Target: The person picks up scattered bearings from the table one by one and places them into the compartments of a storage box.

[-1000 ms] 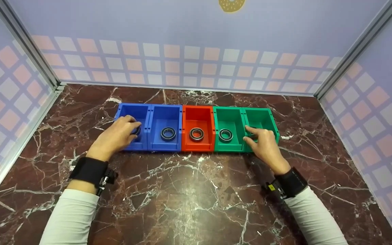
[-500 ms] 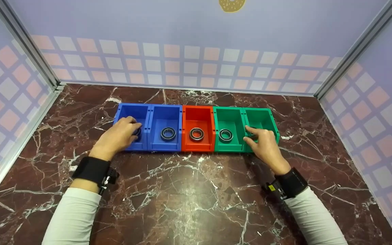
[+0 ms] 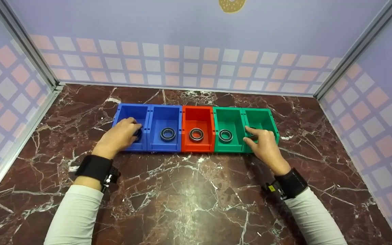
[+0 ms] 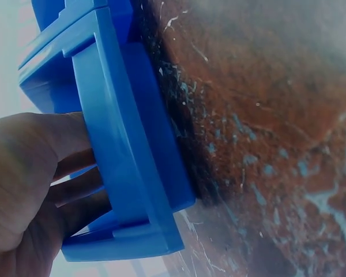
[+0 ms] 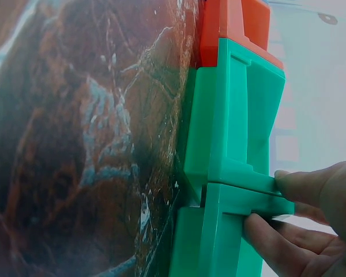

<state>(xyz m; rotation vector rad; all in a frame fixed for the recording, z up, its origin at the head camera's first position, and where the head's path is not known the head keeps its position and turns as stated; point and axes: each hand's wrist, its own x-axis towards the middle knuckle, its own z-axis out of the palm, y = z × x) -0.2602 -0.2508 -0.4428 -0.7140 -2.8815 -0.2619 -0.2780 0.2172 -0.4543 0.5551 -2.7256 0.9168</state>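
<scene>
At the leftmost blue bin [image 3: 131,110] my left hand [image 3: 117,135] reaches inside. Its fingers hold a ball bearing [image 3: 138,133], mostly covered by the hand. In the left wrist view the fingertips vanish behind the bin's front wall [image 4: 112,138]. My right hand [image 3: 266,144] pinches the shared rim between the two green bins, thumb on one side and a finger on the other in the right wrist view. Part of a dark ring [image 3: 253,129] shows beneath it in the rightmost green bin [image 3: 259,114].
The second blue bin [image 3: 166,112], the red bin [image 3: 198,112] and the inner green bin [image 3: 228,114] each hold one bearing lying flat. All bins stand in one joined row on a marble-patterned table [image 3: 189,190]. Tiled-pattern panels [image 3: 196,34] enclose the back and sides.
My left hand has shifted slightly to the right within the leftmost blue bin, its bearing now lower and more hidden. The right hand and the bins have stayed put.
</scene>
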